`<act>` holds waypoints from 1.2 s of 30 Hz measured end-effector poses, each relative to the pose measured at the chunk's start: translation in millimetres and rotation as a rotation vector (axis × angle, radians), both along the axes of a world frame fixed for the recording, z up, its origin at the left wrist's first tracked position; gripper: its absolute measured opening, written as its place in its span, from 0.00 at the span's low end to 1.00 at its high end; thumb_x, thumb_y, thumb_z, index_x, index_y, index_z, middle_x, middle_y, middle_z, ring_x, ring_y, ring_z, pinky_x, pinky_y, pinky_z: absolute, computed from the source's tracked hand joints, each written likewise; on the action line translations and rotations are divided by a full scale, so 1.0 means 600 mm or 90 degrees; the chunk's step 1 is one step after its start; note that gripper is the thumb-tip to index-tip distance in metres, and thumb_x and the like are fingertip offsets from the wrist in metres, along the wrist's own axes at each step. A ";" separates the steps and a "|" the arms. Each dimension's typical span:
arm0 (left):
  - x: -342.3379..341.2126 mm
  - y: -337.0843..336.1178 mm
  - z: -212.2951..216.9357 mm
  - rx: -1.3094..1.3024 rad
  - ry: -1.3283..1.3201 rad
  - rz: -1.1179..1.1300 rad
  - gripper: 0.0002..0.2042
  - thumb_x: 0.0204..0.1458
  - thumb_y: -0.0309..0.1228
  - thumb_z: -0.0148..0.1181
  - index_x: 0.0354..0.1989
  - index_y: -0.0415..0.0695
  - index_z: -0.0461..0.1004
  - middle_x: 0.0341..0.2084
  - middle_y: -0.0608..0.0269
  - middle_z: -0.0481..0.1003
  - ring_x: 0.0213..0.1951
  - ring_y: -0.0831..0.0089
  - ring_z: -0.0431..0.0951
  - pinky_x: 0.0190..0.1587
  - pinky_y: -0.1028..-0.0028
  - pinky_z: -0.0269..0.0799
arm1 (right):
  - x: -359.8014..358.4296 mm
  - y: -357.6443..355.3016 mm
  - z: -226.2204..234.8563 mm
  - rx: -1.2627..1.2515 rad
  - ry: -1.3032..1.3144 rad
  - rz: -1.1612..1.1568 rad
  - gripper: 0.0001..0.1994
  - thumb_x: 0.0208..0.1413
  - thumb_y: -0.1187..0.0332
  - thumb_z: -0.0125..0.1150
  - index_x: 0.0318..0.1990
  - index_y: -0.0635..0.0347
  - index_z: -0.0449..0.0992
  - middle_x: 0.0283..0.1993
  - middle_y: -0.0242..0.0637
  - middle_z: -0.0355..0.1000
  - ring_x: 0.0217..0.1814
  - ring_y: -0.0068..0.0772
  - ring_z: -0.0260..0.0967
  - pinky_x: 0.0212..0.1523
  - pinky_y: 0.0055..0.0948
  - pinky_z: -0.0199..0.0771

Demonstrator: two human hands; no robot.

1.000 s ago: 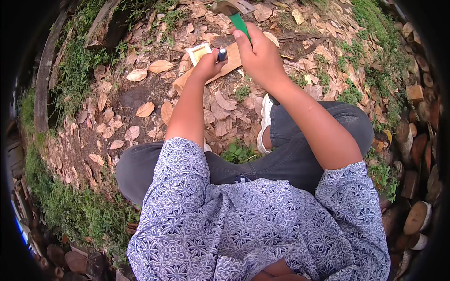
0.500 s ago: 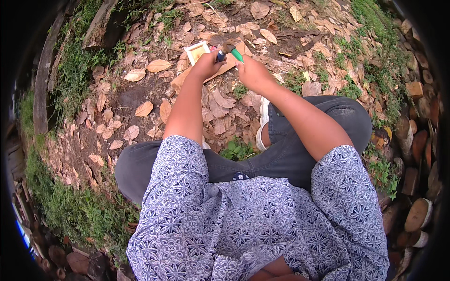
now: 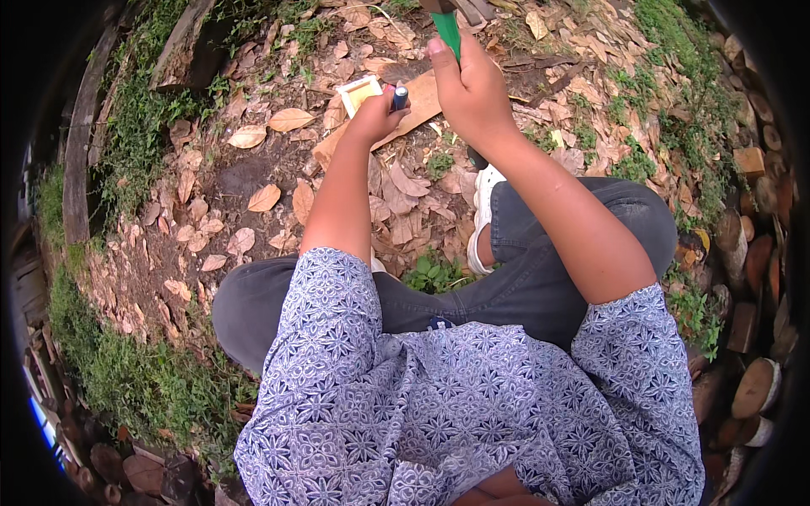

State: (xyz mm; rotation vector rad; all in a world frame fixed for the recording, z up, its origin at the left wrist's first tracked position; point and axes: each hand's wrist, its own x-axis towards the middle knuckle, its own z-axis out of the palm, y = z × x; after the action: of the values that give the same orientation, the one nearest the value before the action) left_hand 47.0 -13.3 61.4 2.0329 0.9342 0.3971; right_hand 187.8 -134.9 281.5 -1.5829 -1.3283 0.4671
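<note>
My left hand (image 3: pixel 378 118) is closed around an upright blue-handled tool (image 3: pixel 400 98) with a pale cap; its lower end is hidden, so I cannot tell its kind. Just beside that hand lies a small white-framed square piece (image 3: pixel 359 90) with a yellowish middle. Beneath them a flat brown board (image 3: pixel 419 105) rests on the leaves. Raised up and to the right, my right hand (image 3: pixel 477 94) grips the green handle of a hammer (image 3: pixel 447 32). Its dark head is partly cut off by the top edge of the view.
Dry leaves (image 3: pixel 289 119) cover the soil around the board. My crossed legs in dark trousers (image 3: pixel 591 223) and a white shoe (image 3: pixel 483 218) are close below my hands. Weathered timbers (image 3: pixel 181 46) lie at the far left, and stacked logs (image 3: pixel 755 388) line the right.
My right hand has lifted the hammer up and away from the blue-handled tool, where its head was before. My left hand stays almost in place, still holding the tool.
</note>
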 end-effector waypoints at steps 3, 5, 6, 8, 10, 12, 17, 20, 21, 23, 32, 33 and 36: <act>0.016 0.006 0.008 -0.001 0.027 -0.008 0.12 0.55 0.33 0.69 0.43 0.42 0.77 0.33 0.51 0.81 0.38 0.57 0.83 0.44 0.63 0.76 | 0.006 -0.026 -0.100 -0.148 -0.115 0.006 0.17 0.69 0.59 0.47 0.44 0.67 0.73 0.30 0.53 0.76 0.35 0.58 0.77 0.38 0.52 0.72; 0.028 -0.004 0.001 -0.014 -0.005 -0.013 0.12 0.55 0.32 0.69 0.43 0.42 0.77 0.32 0.52 0.81 0.37 0.58 0.83 0.43 0.63 0.76 | 0.035 -0.033 -0.148 -0.306 -0.201 0.068 0.16 0.69 0.61 0.46 0.44 0.69 0.73 0.30 0.54 0.76 0.36 0.59 0.77 0.38 0.52 0.72; 0.019 0.003 0.001 -0.013 -0.014 -0.009 0.12 0.55 0.32 0.69 0.43 0.41 0.77 0.31 0.53 0.81 0.37 0.59 0.83 0.43 0.63 0.76 | 0.038 -0.021 -0.158 -0.377 -0.238 0.105 0.16 0.69 0.62 0.46 0.44 0.69 0.73 0.30 0.54 0.77 0.36 0.59 0.77 0.38 0.52 0.73; 0.001 -0.001 0.002 -0.041 -0.011 0.042 0.12 0.55 0.32 0.69 0.43 0.40 0.77 0.31 0.56 0.82 0.34 0.68 0.82 0.40 0.66 0.76 | 0.005 -0.023 -0.090 -0.261 -0.098 0.104 0.16 0.68 0.59 0.49 0.44 0.66 0.74 0.29 0.50 0.75 0.33 0.53 0.76 0.35 0.48 0.71; -0.011 0.014 -0.019 -0.078 -0.070 0.046 0.11 0.55 0.32 0.69 0.43 0.41 0.78 0.30 0.59 0.82 0.33 0.70 0.82 0.40 0.67 0.76 | -0.012 -0.012 -0.019 -0.135 0.009 0.084 0.17 0.67 0.56 0.51 0.45 0.63 0.75 0.27 0.48 0.74 0.30 0.49 0.74 0.34 0.46 0.70; 0.010 0.011 0.000 -0.054 -0.013 0.039 0.11 0.56 0.32 0.69 0.43 0.41 0.79 0.29 0.61 0.81 0.33 0.72 0.81 0.39 0.68 0.76 | 0.000 -0.005 -0.047 -0.039 0.046 0.039 0.18 0.67 0.54 0.53 0.45 0.62 0.75 0.24 0.45 0.72 0.27 0.45 0.71 0.33 0.44 0.69; -0.001 0.043 -0.038 -0.161 -0.133 0.043 0.11 0.55 0.33 0.69 0.44 0.42 0.80 0.31 0.65 0.81 0.35 0.76 0.79 0.41 0.71 0.75 | 0.037 0.000 -0.106 -0.176 0.042 -0.006 0.18 0.66 0.53 0.54 0.41 0.62 0.77 0.23 0.42 0.71 0.25 0.40 0.69 0.32 0.42 0.68; 0.009 0.053 -0.031 -0.112 -0.097 0.040 0.11 0.59 0.26 0.66 0.48 0.40 0.76 0.43 0.64 0.81 0.45 0.75 0.79 0.51 0.71 0.74 | 0.072 0.007 -0.128 -0.169 0.059 -0.044 0.18 0.65 0.53 0.55 0.39 0.61 0.77 0.24 0.41 0.72 0.27 0.40 0.70 0.32 0.41 0.68; 0.014 0.048 -0.028 -0.107 -0.179 0.076 0.10 0.55 0.31 0.68 0.43 0.43 0.79 0.32 0.66 0.81 0.36 0.75 0.79 0.42 0.70 0.75 | 0.076 0.013 -0.133 -0.151 0.072 -0.069 0.18 0.65 0.53 0.55 0.39 0.61 0.77 0.24 0.41 0.72 0.27 0.39 0.71 0.32 0.40 0.68; 0.011 0.043 -0.018 -0.168 -0.103 0.042 0.10 0.57 0.27 0.67 0.46 0.43 0.78 0.38 0.67 0.81 0.41 0.77 0.79 0.46 0.72 0.74 | 0.088 0.017 -0.139 -0.169 0.115 -0.088 0.18 0.65 0.53 0.55 0.39 0.61 0.77 0.25 0.39 0.73 0.30 0.37 0.72 0.34 0.39 0.69; 0.010 0.019 0.027 -0.259 -0.038 -0.066 0.13 0.51 0.24 0.71 0.46 0.43 0.82 0.37 0.69 0.83 0.38 0.81 0.80 0.44 0.75 0.77 | 0.068 0.016 -0.169 -0.255 0.021 0.007 0.19 0.55 0.48 0.65 0.39 0.56 0.80 0.28 0.36 0.76 0.31 0.34 0.75 0.35 0.35 0.73; 0.001 0.022 0.027 -0.277 -0.066 -0.064 0.14 0.54 0.27 0.70 0.49 0.42 0.80 0.40 0.66 0.83 0.44 0.77 0.82 0.50 0.73 0.78 | 0.065 0.013 -0.167 -0.263 0.023 0.005 0.19 0.56 0.48 0.65 0.39 0.56 0.80 0.28 0.36 0.76 0.30 0.34 0.75 0.35 0.35 0.72; -0.026 0.031 0.024 -0.385 -0.277 0.132 0.15 0.58 0.31 0.68 0.51 0.39 0.78 0.39 0.61 0.83 0.42 0.75 0.82 0.47 0.72 0.79 | 0.066 0.011 -0.155 -0.284 0.061 0.000 0.17 0.57 0.50 0.64 0.38 0.56 0.80 0.28 0.35 0.75 0.30 0.33 0.74 0.34 0.35 0.72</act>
State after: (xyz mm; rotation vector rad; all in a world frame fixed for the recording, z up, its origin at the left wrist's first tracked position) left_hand 31.6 5.6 75.6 1.2418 0.8588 0.5622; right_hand 227.6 -128.1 188.8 -1.8926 -1.2047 0.8745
